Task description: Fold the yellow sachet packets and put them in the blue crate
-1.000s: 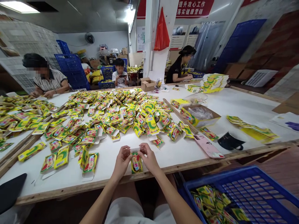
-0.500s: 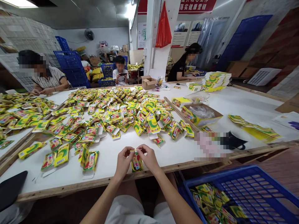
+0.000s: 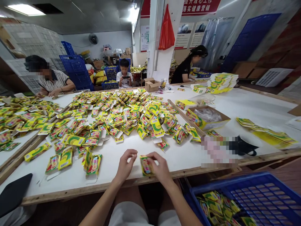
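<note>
My right hand (image 3: 161,166) pinches a small yellow, green and red printed carton (image 3: 145,166) at the table's front edge, thumb across its face. To its left is my left hand (image 3: 125,164), apart from the carton, fingers curved with a gap between thumb and forefinger and nothing visible in them. Beyond both hands spreads a large heap of similar cartons (image 3: 117,117), several with white end flaps sticking out. A few cartons (image 3: 66,158) lie nearer on the left.
A blue plastic crate (image 3: 235,185) with cartons inside stands low at right. Wooden strips (image 3: 185,116) divide the white table (image 3: 113,166). An open yellow box (image 3: 215,124) holds clear plastic. Flat yellow card sheets (image 3: 265,133) lie at right, a dark flat object (image 3: 15,194) at front left. Other people sit around.
My left hand has let go of the carton and separated from it. My right hand has moved slightly right with the carton. The view has shifted a little.
</note>
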`<state>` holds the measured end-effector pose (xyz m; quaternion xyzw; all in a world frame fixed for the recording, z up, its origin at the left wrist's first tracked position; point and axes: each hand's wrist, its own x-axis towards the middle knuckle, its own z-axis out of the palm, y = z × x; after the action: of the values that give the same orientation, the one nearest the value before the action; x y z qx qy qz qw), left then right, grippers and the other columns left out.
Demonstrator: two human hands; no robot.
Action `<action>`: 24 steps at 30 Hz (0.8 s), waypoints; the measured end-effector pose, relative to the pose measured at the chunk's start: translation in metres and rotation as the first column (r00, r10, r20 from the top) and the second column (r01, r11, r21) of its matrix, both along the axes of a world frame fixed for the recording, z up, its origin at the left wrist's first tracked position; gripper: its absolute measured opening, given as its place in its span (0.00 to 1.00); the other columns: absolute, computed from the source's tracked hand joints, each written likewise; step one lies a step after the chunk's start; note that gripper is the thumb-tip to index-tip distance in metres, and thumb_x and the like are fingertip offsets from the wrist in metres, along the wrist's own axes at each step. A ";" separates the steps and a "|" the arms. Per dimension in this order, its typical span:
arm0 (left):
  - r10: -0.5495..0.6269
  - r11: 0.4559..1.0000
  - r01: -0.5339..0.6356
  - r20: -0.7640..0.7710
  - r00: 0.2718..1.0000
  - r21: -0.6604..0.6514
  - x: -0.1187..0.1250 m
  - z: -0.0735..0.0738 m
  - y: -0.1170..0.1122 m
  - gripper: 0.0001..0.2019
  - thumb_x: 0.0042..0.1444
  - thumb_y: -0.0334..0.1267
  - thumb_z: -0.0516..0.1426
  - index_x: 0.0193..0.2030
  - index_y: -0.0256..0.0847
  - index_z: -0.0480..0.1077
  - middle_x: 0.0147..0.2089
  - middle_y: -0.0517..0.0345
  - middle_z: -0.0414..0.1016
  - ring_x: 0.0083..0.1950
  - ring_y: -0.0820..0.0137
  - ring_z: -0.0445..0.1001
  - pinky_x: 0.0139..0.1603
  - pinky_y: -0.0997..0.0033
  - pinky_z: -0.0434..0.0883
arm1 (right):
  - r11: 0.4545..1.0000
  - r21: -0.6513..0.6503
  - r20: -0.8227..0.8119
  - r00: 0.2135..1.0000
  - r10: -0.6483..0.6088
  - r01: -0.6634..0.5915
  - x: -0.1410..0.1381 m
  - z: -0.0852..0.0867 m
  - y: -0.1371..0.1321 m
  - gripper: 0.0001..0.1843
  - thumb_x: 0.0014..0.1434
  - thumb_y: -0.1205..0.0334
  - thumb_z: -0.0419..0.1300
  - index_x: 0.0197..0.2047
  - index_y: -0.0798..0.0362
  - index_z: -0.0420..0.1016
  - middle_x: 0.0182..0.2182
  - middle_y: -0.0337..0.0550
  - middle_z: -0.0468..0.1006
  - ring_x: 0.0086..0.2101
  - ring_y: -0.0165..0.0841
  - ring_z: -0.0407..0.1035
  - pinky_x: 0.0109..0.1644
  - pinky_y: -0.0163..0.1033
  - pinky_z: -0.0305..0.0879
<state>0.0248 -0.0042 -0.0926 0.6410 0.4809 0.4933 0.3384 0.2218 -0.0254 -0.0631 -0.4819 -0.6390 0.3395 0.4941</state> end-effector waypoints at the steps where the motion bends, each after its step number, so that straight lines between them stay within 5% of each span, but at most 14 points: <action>1: 0.052 0.997 -0.047 -0.083 0.995 0.058 -0.009 0.003 0.011 0.09 0.60 0.36 0.53 0.44 0.42 0.72 0.45 0.51 0.75 0.48 0.63 0.74 0.48 0.63 0.71 | 0.997 0.026 0.053 0.996 -0.071 0.070 0.020 0.007 -0.007 0.10 0.58 0.56 0.54 0.34 0.52 0.74 0.32 0.44 0.79 0.35 0.36 0.73 0.41 0.39 0.68; 3: 0.192 0.972 -0.144 -0.281 0.940 0.184 -0.033 0.010 0.040 0.14 0.60 0.29 0.48 0.48 0.42 0.70 0.49 0.49 0.73 0.51 0.62 0.72 0.52 0.60 0.68 | 0.976 0.059 0.199 0.956 -0.215 0.208 0.073 0.019 -0.024 0.12 0.58 0.53 0.54 0.35 0.50 0.75 0.33 0.45 0.79 0.34 0.38 0.72 0.41 0.40 0.68; 5: 0.258 0.961 -0.144 -0.567 0.783 0.237 -0.061 0.017 0.072 0.22 0.56 0.22 0.45 0.53 0.43 0.68 0.58 0.47 0.68 0.61 0.60 0.64 0.59 0.55 0.63 | 0.958 0.085 0.402 0.870 -0.286 0.275 0.129 0.025 -0.042 0.13 0.54 0.49 0.57 0.31 0.48 0.77 0.31 0.47 0.79 0.35 0.42 0.72 0.41 0.45 0.68; 7: 0.248 0.966 -0.136 -0.625 0.740 0.222 -0.084 0.024 0.100 0.24 0.53 0.20 0.47 0.53 0.43 0.69 0.62 0.45 0.65 0.65 0.54 0.58 0.62 0.47 0.57 | 0.932 0.121 0.521 0.778 -0.352 0.341 0.170 0.025 -0.057 0.14 0.50 0.47 0.58 0.28 0.47 0.78 0.30 0.48 0.79 0.33 0.45 0.72 0.41 0.49 0.68; 9: 0.208 0.976 -0.103 -0.670 0.712 0.194 -0.098 0.030 0.120 0.22 0.51 0.22 0.51 0.51 0.44 0.70 0.63 0.45 0.63 0.66 0.49 0.55 0.61 0.43 0.55 | 0.929 0.105 0.534 0.768 -0.354 0.355 0.183 0.022 -0.069 0.15 0.50 0.46 0.57 0.29 0.47 0.78 0.30 0.49 0.79 0.34 0.46 0.73 0.40 0.49 0.69; 12: 0.175 0.981 -0.062 -0.693 0.699 0.185 -0.104 0.039 0.132 0.19 0.47 0.24 0.58 0.47 0.43 0.71 0.63 0.44 0.64 0.66 0.47 0.56 0.62 0.43 0.55 | 0.952 0.030 0.434 0.854 -0.286 0.304 0.157 0.014 -0.074 0.15 0.55 0.46 0.56 0.31 0.47 0.77 0.32 0.47 0.80 0.34 0.42 0.74 0.39 0.43 0.72; 15: 0.178 0.978 -0.050 -0.689 0.702 0.201 -0.091 0.043 0.118 0.19 0.46 0.30 0.61 0.48 0.41 0.69 0.59 0.43 0.67 0.64 0.49 0.60 0.61 0.49 0.58 | 0.966 0.010 0.299 0.921 -0.249 0.258 0.108 0.012 -0.065 0.14 0.57 0.49 0.56 0.33 0.49 0.76 0.32 0.46 0.80 0.35 0.40 0.74 0.40 0.41 0.72; 17: 0.167 0.981 -0.061 -0.637 0.752 0.186 -0.072 0.041 0.094 0.20 0.49 0.38 0.62 0.50 0.40 0.66 0.53 0.45 0.72 0.57 0.52 0.68 0.55 0.54 0.65 | 0.973 0.017 0.202 0.952 -0.230 0.231 0.075 0.011 -0.054 0.11 0.58 0.52 0.56 0.34 0.49 0.75 0.34 0.46 0.79 0.36 0.40 0.74 0.43 0.41 0.71; 20: 0.062 0.997 -0.046 -0.336 0.940 0.055 -0.032 0.028 0.044 0.20 0.49 0.45 0.62 0.47 0.41 0.65 0.40 0.53 0.76 0.41 0.61 0.75 0.42 0.63 0.71 | 0.991 0.015 0.050 0.990 -0.130 0.129 0.028 0.005 -0.035 0.09 0.58 0.56 0.57 0.40 0.50 0.73 0.42 0.47 0.78 0.42 0.39 0.73 0.47 0.42 0.70; 24: 0.003 0.998 -0.007 -0.071 0.997 -0.061 0.015 0.006 -0.007 0.17 0.51 0.43 0.61 0.46 0.40 0.66 0.39 0.53 0.76 0.39 0.63 0.75 0.42 0.64 0.71 | 0.998 -0.036 -0.120 0.992 0.044 -0.049 -0.018 -0.016 -0.013 0.11 0.59 0.60 0.57 0.45 0.50 0.66 0.44 0.47 0.77 0.43 0.38 0.73 0.47 0.42 0.71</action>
<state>0.0399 -0.0113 -0.0864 0.6462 0.5093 0.4560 0.3393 0.2035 -0.0386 -0.0788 -0.4552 -0.6129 0.3913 0.5138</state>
